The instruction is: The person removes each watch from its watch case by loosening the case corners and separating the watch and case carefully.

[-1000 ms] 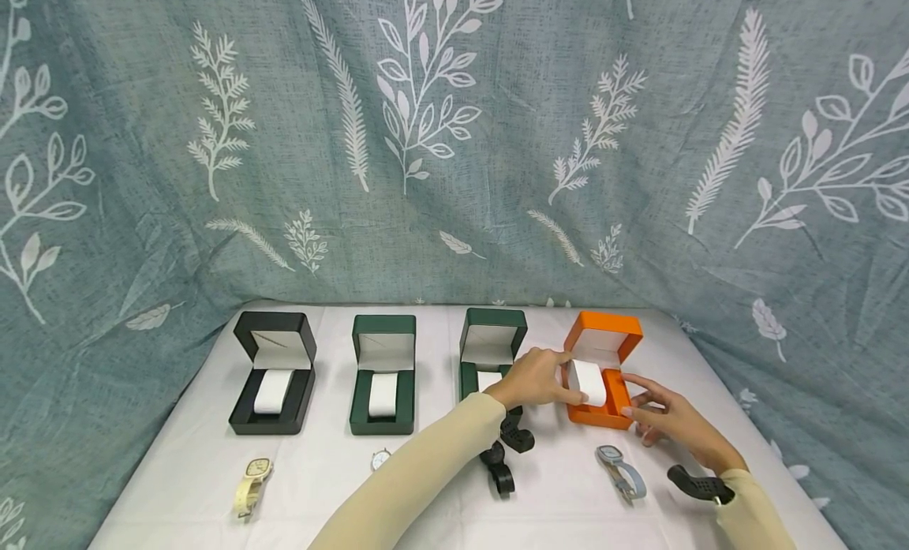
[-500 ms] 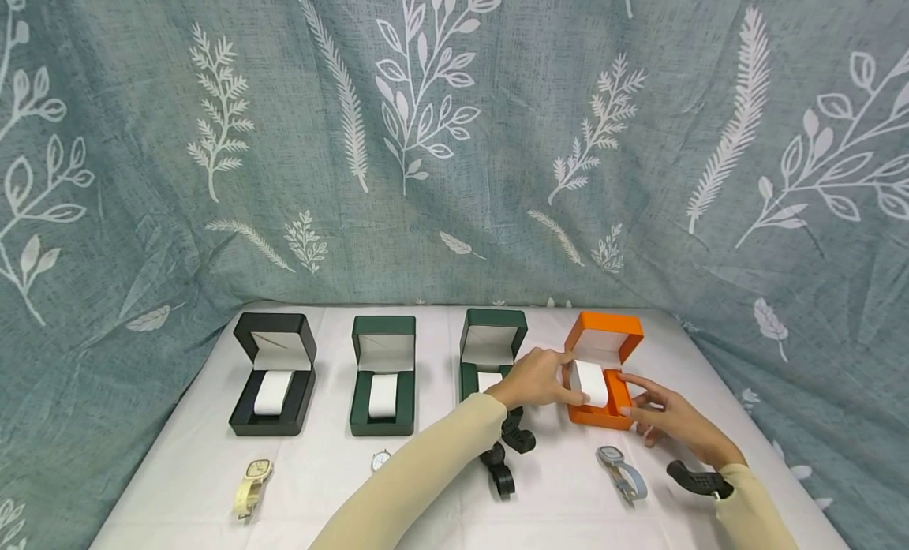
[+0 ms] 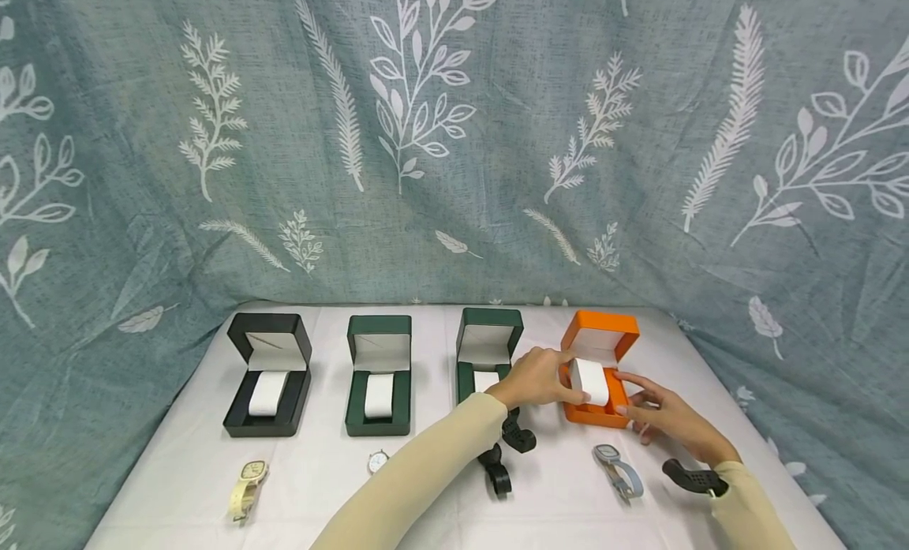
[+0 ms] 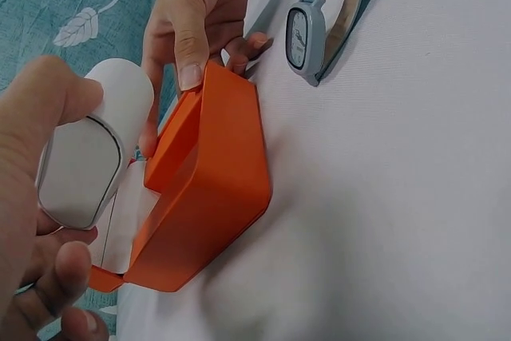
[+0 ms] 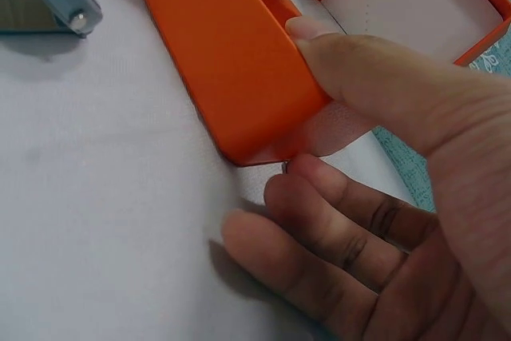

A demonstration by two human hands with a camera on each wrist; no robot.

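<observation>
My left hand (image 3: 538, 376) pinches a white watch cushion (image 3: 591, 381) between the thumb on one end and fingers on the other. In the left wrist view the cushion (image 4: 132, 101) is tilted and raised above the open orange watch box (image 4: 227, 173). My right hand (image 3: 671, 420) holds the box's right side, its thumb (image 5: 351, 57) on the rim and an index finger reaching the rear corner. A light blue watch (image 3: 618, 471) lies on the cloth in front of the box.
A black box (image 3: 234, 426) and two green boxes, one green box (image 3: 403, 408) and another green box (image 3: 465, 380), stand open leftward, each with a white cushion. Nearer lie a cream watch (image 3: 247, 491), a round-faced watch (image 3: 377, 460) and a black watch (image 3: 497, 473), partly beside my left sleeve.
The head view has shifted slightly, moving the whole scene a little to the left. Both hands, the cushion and the orange box keep nearly the same positions.
</observation>
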